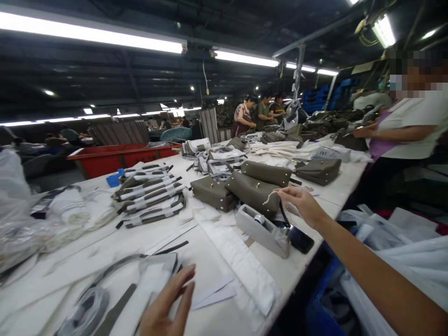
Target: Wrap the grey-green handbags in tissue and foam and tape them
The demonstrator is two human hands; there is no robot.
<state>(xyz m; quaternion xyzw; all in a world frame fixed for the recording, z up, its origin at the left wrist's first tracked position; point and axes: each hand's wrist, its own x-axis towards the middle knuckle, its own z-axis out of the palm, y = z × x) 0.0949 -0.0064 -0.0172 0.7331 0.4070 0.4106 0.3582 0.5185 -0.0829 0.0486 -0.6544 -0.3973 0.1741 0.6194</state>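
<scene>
My right hand (303, 204) is raised over the table's right side, its fingers pinched on a thin pale string (269, 198). Beneath it lie a grey tape dispenser (262, 228) and a black phone (301, 239). Low in the view, my left hand (171, 303) has its fingers apart and holds nothing. It is near a strap wrapped in white and grey padding (150, 275), with a coil in clear wrap (87, 308) to its left. Several olive-green bags (254, 189) with small gold studs sit behind the dispenser.
Wrapped straps (150, 196) are stacked at the left of the white table (206, 242), near a red bin (122, 158). Plastic bags (413, 252) fill the space right of the table edge. A person (406, 121) stands at the far right; others work at the back.
</scene>
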